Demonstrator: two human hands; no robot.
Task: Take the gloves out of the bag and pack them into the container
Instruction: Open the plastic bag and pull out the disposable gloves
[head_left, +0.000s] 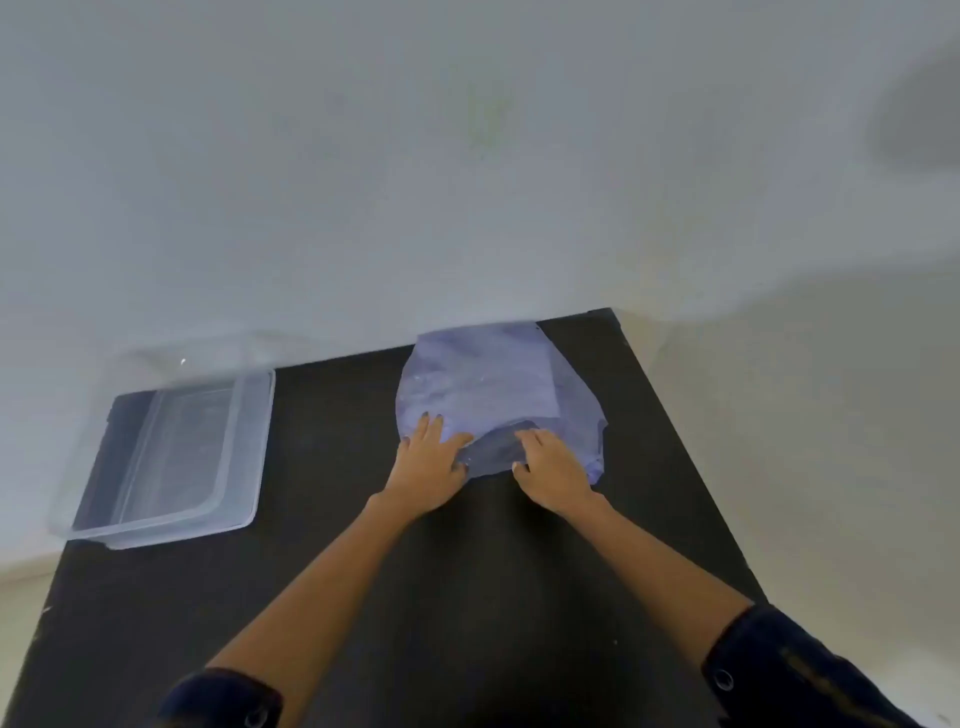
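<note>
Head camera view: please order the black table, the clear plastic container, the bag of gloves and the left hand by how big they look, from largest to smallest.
1. Black table, by far the largest.
2. Clear plastic container and bag of gloves: they look alike in size, so I do not rank them.
3. Left hand, the smallest.

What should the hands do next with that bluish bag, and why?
Probably spread the bag's near edge apart to open its mouth. Both the left hand and the right hand rest on that edge, no glove is out yet, and the clear container sits empty to the left on the dark table.
</note>
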